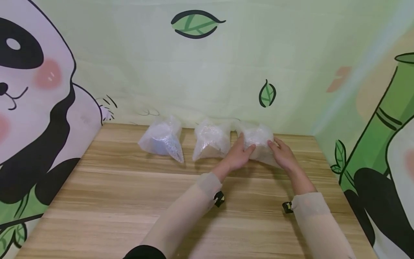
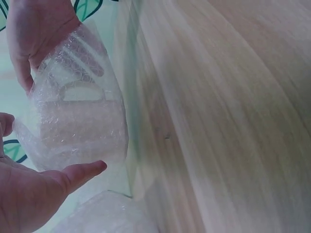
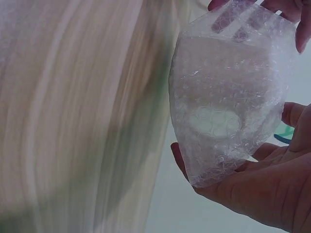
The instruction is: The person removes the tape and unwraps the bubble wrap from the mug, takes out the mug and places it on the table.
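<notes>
A mug in clear bubble wrap (image 1: 258, 138) is at the far right of a row along the table's back edge. My left hand (image 1: 238, 153) grips its left side and my right hand (image 1: 284, 153) its right side. In the left wrist view the pale beige mug (image 2: 82, 124) shows through the wrap, its handle toward my right hand (image 2: 41, 34). The right wrist view has the wrapped mug (image 3: 223, 82) between both hands, with left-hand fingers seen through the plastic. Whether it touches the table I cannot tell.
Left of it stands another bubble-wrapped bundle (image 1: 211, 138) with a beige item inside. Farther left sits a wrapped bundle with something blue inside (image 1: 163, 140). The wooden table (image 1: 129, 205) meets a panda-and-bamboo printed backdrop (image 1: 145, 72) behind and at the sides.
</notes>
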`<state>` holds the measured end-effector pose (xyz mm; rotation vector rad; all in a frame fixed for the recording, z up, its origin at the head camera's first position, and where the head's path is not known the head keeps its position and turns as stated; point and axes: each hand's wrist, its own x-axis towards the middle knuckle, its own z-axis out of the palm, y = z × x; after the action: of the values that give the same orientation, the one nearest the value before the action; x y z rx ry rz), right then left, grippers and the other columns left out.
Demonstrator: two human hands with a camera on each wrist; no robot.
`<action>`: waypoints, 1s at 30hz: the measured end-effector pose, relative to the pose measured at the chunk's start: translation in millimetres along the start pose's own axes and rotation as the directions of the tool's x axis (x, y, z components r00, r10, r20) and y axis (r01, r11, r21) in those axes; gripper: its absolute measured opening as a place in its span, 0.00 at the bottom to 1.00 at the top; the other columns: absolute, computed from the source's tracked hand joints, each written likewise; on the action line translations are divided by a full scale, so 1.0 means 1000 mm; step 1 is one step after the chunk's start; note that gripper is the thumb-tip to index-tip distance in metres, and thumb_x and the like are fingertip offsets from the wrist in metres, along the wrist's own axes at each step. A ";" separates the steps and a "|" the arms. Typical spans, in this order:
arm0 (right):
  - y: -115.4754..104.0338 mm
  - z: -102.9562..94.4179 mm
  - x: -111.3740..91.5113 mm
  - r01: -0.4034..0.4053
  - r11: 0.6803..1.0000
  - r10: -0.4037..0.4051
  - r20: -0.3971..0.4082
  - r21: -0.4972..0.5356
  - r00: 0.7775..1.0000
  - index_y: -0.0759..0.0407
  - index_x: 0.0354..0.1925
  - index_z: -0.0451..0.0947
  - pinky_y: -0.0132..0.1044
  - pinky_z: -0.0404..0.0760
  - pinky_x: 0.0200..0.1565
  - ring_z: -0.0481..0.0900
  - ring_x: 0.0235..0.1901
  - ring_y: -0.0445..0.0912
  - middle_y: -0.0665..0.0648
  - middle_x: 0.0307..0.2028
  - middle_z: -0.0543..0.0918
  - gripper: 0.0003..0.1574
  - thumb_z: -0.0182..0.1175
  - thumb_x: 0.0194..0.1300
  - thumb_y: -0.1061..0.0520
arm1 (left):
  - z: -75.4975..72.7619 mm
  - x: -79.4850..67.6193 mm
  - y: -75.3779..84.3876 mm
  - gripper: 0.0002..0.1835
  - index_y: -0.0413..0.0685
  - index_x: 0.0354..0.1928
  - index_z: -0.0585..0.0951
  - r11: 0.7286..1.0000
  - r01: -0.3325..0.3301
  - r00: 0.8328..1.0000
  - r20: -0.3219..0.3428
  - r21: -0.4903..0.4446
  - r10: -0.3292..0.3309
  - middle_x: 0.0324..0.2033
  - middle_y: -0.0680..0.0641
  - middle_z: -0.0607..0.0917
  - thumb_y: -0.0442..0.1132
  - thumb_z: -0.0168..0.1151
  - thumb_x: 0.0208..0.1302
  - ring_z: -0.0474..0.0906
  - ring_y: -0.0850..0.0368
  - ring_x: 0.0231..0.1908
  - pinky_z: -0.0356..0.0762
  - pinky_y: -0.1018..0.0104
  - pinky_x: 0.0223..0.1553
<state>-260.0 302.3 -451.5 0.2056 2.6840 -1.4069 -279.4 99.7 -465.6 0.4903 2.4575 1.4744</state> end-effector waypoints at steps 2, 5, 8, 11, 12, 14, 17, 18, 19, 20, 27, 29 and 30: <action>-0.001 -0.002 -0.005 0.001 1.000 -0.001 0.000 0.000 1.000 0.58 0.83 0.47 0.61 0.60 0.77 0.58 0.77 0.66 0.71 0.79 0.57 0.48 0.41 0.80 0.32 | -0.001 -0.003 0.002 0.45 0.38 0.82 0.39 1.000 -0.015 1.000 0.009 -0.002 0.015 0.83 0.38 0.44 0.58 0.44 0.81 0.42 0.46 0.83 0.43 0.55 0.83; -0.003 -0.005 -0.012 0.011 1.000 -0.011 0.000 0.000 1.000 0.57 0.83 0.48 0.62 0.61 0.76 0.58 0.77 0.66 0.70 0.80 0.56 0.47 0.41 0.81 0.33 | -0.003 -0.009 0.006 0.45 0.39 0.82 0.39 1.000 -0.029 0.999 0.024 0.002 0.029 0.83 0.38 0.43 0.58 0.45 0.81 0.42 0.46 0.83 0.42 0.56 0.83; -0.006 -0.006 -0.021 0.016 1.000 -0.016 -0.003 0.008 1.000 0.56 0.83 0.48 0.62 0.64 0.75 0.61 0.76 0.66 0.70 0.79 0.57 0.46 0.42 0.81 0.33 | -0.005 -0.015 0.009 0.46 0.38 0.82 0.39 0.999 -0.052 0.998 0.042 0.006 0.051 0.83 0.38 0.43 0.59 0.45 0.81 0.41 0.47 0.83 0.42 0.56 0.83; -0.009 -0.007 -0.029 0.016 1.000 -0.016 -0.003 0.020 1.000 0.57 0.83 0.49 0.61 0.68 0.73 0.65 0.73 0.66 0.72 0.77 0.61 0.46 0.42 0.81 0.34 | -0.007 -0.021 0.010 0.46 0.38 0.82 0.39 0.997 -0.078 0.995 0.062 0.011 0.077 0.83 0.38 0.42 0.59 0.44 0.81 0.42 0.47 0.82 0.42 0.57 0.82; -0.009 -0.008 -0.032 0.014 1.000 -0.014 -0.003 0.022 1.000 0.57 0.82 0.49 0.60 0.69 0.72 0.67 0.72 0.66 0.73 0.76 0.62 0.46 0.42 0.81 0.34 | -0.008 -0.023 0.010 0.45 0.37 0.82 0.39 0.996 -0.085 0.994 0.067 0.009 0.084 0.83 0.38 0.43 0.59 0.44 0.81 0.42 0.47 0.82 0.42 0.57 0.82; -0.009 -0.009 -0.038 0.011 1.000 -0.011 0.004 0.024 1.000 0.58 0.83 0.49 0.60 0.70 0.71 0.68 0.72 0.66 0.74 0.76 0.63 0.46 0.42 0.81 0.34 | -0.009 -0.028 0.010 0.46 0.37 0.82 0.39 0.995 -0.095 0.992 0.081 0.009 0.094 0.82 0.37 0.43 0.59 0.44 0.81 0.43 0.47 0.82 0.43 0.57 0.82; -0.008 -0.010 -0.047 0.007 1.000 -0.007 0.008 0.001 1.000 0.59 0.83 0.48 0.62 0.71 0.70 0.68 0.71 0.67 0.75 0.75 0.63 0.48 0.42 0.81 0.32 | -0.011 -0.036 0.011 0.46 0.38 0.82 0.39 0.994 -0.107 0.989 0.104 0.021 0.104 0.82 0.37 0.45 0.60 0.43 0.81 0.46 0.46 0.82 0.46 0.57 0.82; -0.007 -0.011 -0.050 0.006 1.000 -0.006 0.010 -0.008 1.000 0.59 0.83 0.47 0.62 0.71 0.70 0.69 0.71 0.67 0.76 0.75 0.63 0.49 0.42 0.80 0.32 | -0.011 -0.038 0.011 0.46 0.39 0.82 0.39 0.994 -0.109 0.988 0.110 0.027 0.106 0.82 0.38 0.45 0.61 0.43 0.81 0.46 0.46 0.82 0.46 0.56 0.82; -0.007 -0.012 -0.053 0.008 1.000 -0.008 0.011 -0.018 1.000 0.60 0.83 0.47 0.63 0.72 0.69 0.69 0.71 0.68 0.76 0.75 0.63 0.49 0.42 0.80 0.31 | -0.012 -0.041 0.011 0.46 0.39 0.82 0.39 0.993 -0.113 0.987 0.116 0.038 0.108 0.82 0.38 0.46 0.61 0.43 0.81 0.47 0.46 0.82 0.47 0.56 0.82; -0.007 -0.012 -0.056 0.009 1.000 -0.008 0.012 -0.027 1.000 0.60 0.83 0.47 0.63 0.73 0.68 0.70 0.70 0.68 0.76 0.74 0.64 0.50 0.42 0.80 0.31 | -0.012 -0.044 0.011 0.45 0.40 0.83 0.40 0.992 -0.117 0.986 0.123 0.049 0.111 0.82 0.39 0.46 0.61 0.42 0.81 0.47 0.46 0.82 0.47 0.56 0.82; -0.006 -0.011 -0.077 0.026 0.997 -0.024 0.020 -0.076 1.000 0.63 0.81 0.51 0.63 0.77 0.64 0.74 0.66 0.69 0.79 0.70 0.69 0.50 0.44 0.80 0.32 | -0.015 -0.062 0.009 0.44 0.40 0.83 0.41 0.975 -0.192 0.973 0.150 0.108 0.175 0.82 0.40 0.49 0.58 0.45 0.81 0.49 0.47 0.81 0.48 0.57 0.82; -0.005 -0.011 -0.084 0.026 0.996 -0.024 0.022 -0.083 0.999 0.62 0.81 0.52 0.62 0.78 0.62 0.74 0.66 0.69 0.78 0.70 0.69 0.49 0.46 0.80 0.32 | -0.016 -0.067 0.008 0.44 0.41 0.83 0.42 0.972 -0.203 0.970 0.158 0.115 0.183 0.82 0.40 0.49 0.59 0.46 0.81 0.50 0.47 0.81 0.49 0.57 0.82; -0.004 -0.011 -0.087 0.029 0.995 -0.027 0.020 -0.093 0.999 0.63 0.81 0.53 0.61 0.79 0.61 0.74 0.66 0.69 0.78 0.70 0.70 0.49 0.46 0.79 0.32 | -0.016 -0.070 0.007 0.45 0.42 0.83 0.42 0.972 -0.204 0.969 0.164 0.116 0.184 0.82 0.40 0.50 0.60 0.46 0.81 0.50 0.47 0.81 0.49 0.57 0.81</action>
<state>-175.6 302.8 -428.4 0.1461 2.7395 -1.2807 -219.7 61.9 -449.5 0.8599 2.4533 1.2908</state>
